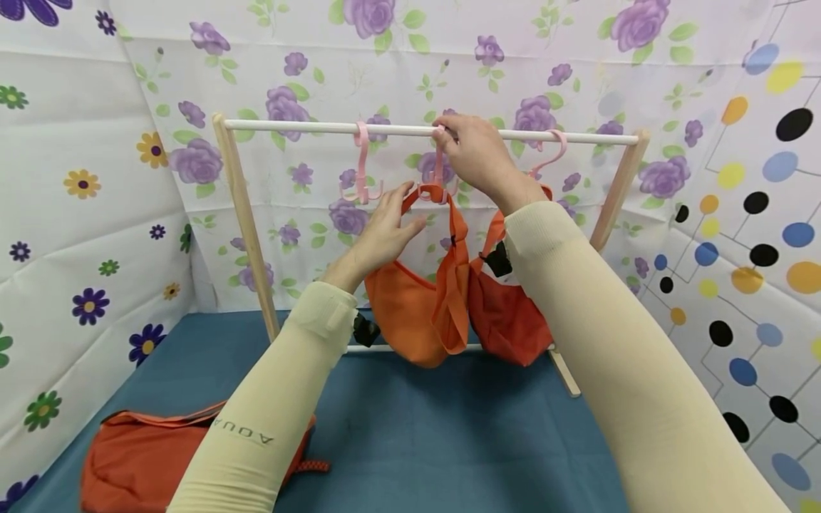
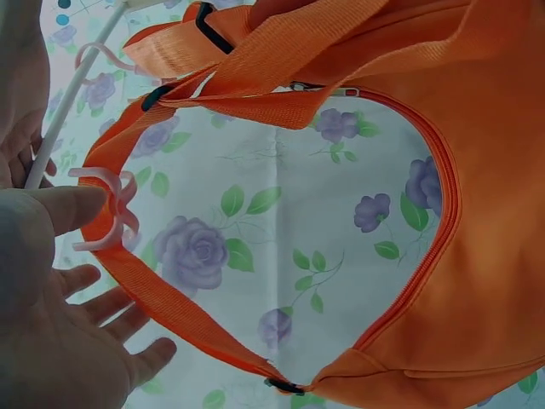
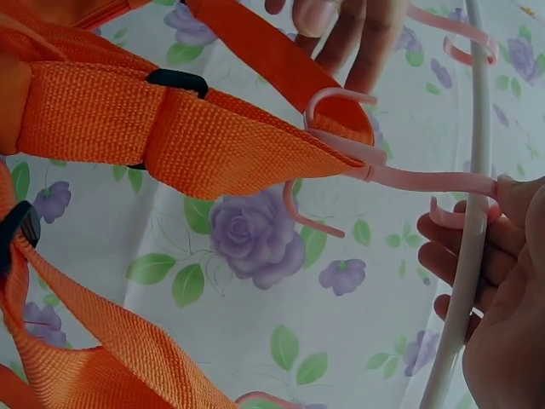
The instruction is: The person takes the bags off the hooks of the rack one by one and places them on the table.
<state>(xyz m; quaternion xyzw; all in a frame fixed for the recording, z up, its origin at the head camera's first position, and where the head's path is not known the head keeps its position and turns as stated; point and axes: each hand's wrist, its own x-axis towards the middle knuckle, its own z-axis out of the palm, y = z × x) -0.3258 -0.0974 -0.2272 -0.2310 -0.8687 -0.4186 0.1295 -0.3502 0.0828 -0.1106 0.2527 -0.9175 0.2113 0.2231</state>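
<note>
My right hand [image 1: 477, 153] pinches the top of a pink hook hanger [image 1: 439, 167] at the white rail [image 1: 288, 127]; in the right wrist view its thumb presses the hanger's curve and its fingers lie behind the rail. An orange bag [image 1: 404, 313] hangs from this hanger, its strap [image 3: 94, 115] looped over the lower prongs. Beside that strap my left hand [image 1: 385, 231] has its fingers spread and extended. In the left wrist view the left thumb overlaps the strap by the prongs; whether it touches is hard to tell.
A red-orange bag [image 1: 509, 320] hangs at the right from another pink hanger [image 1: 554, 149]. A bare pink hanger [image 1: 362, 164] is on the rail to the left. Wooden posts [image 1: 246, 221] hold the rail. Another red-orange bag [image 1: 141, 456] lies on the blue cloth [image 1: 410, 442], front left.
</note>
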